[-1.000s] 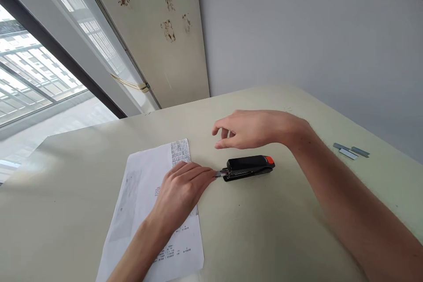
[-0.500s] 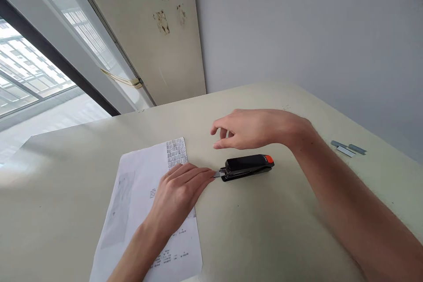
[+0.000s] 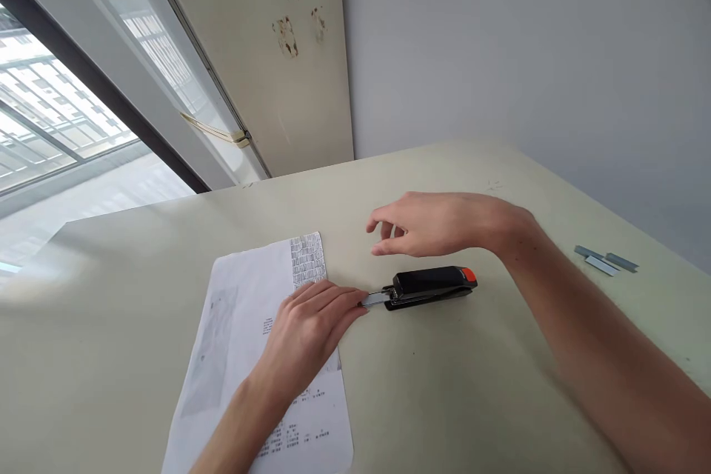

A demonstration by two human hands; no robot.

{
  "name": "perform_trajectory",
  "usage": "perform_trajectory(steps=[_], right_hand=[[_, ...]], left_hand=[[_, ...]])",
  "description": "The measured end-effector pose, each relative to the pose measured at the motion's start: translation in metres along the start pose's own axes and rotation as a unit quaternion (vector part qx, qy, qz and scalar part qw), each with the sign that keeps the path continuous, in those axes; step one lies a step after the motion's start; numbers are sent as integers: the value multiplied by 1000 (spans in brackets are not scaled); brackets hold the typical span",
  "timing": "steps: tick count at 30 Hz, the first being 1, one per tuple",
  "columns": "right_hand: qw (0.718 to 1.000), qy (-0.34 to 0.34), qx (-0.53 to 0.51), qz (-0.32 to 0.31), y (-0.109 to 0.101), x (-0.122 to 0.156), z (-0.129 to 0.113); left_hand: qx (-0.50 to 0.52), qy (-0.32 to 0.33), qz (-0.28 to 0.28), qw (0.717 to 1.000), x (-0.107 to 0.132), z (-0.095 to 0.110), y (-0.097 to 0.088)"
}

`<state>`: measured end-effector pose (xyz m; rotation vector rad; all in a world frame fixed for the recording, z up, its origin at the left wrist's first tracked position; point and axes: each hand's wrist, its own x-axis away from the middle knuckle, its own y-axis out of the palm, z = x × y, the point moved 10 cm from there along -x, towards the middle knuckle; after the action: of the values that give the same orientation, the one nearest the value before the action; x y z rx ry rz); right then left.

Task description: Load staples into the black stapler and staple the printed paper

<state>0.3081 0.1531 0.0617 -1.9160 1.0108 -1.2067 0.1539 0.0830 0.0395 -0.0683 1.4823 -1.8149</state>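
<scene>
A black stapler (image 3: 430, 283) with an orange-red end lies on the table. A silver metal staple tray (image 3: 376, 298) sticks out of its left end. My left hand (image 3: 311, 322) is closed, its fingertips pinching the outer end of this tray, while the hand lies over part of a printed paper sheet (image 3: 327, 415). My right hand (image 3: 425, 226) hangs just beyond the stapler, apart from it. Its fingers are loosely curled with thumb and forefinger apart, and nothing is between them.
Several grey staple strips (image 3: 603, 265) lie at the right of the pale table (image 3: 444, 385). Behind the table stand a grey wall (image 3: 500, 44) and a stained cream panel (image 3: 289, 104). A window (image 3: 55, 104) is at the left.
More of the metal tray now shows between my left fingertips and the stapler. The view has shifted slightly. My right hand keeps nearly the same pose beyond the stapler.
</scene>
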Motion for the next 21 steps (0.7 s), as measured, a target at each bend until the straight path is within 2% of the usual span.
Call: perform_trajectory(steps=[5, 9, 13, 15, 17, 21], right_hand=[[1000, -9, -12, -23, 7, -5, -1], [999, -15, -21, -37, 14, -15, 4], [992, -53, -110, -21, 23, -23, 23], [976, -82, -201, -16, 32, -23, 36], [948, -105, -300, -8, 44, -22, 51], [860, -146, -484, 70, 56, -18, 72]], left_hand=[[83, -17, -21, 996, 4, -11, -2], [142, -25, -45, 989, 6, -12, 1], [169, -14, -53, 984, 8, -7, 3], [181, -11, -51, 982, 8, -4, 4], [186, -7, -47, 981, 8, -3, 5], [185, 1, -45, 982, 8, 1, 6]])
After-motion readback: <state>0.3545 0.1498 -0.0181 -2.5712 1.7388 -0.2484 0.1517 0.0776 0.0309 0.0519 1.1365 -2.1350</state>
